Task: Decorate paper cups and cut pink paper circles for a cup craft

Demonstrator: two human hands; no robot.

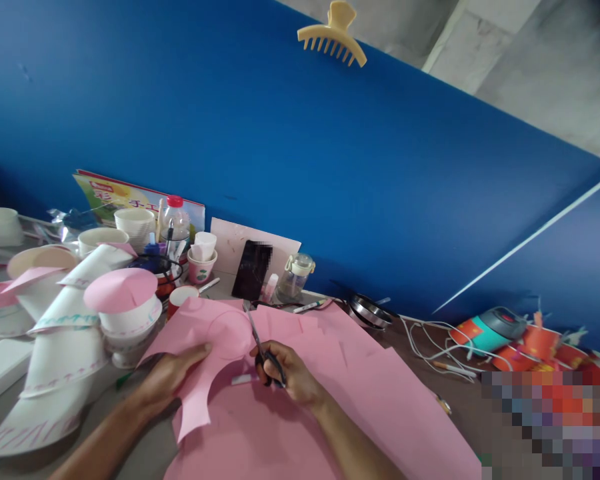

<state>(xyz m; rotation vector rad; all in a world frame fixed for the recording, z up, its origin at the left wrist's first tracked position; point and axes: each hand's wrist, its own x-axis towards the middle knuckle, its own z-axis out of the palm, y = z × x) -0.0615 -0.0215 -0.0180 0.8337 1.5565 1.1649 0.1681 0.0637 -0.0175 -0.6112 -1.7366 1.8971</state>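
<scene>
Paper cups (80, 320) with pink lids crowd the table's left side; phone (253, 270), jar (295, 277), steel bowl (370, 312) and cables (440, 347) at the back. Pink paper piece (205, 347) sits raised over a larger pink sheet (370, 393). Left hand (173, 370) pinches its edge. Right hand (285, 373) has fingers through the scissors (260, 343) handles, blades in the piece. Pens stand in a holder (165, 263).

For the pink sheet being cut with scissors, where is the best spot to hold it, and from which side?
Probably the left edge of the pink sheet, from the left, as the left hand does: thumb on top, clear of the scissors that the right hand works from the right. The limp sheet needs support near the cut.
</scene>
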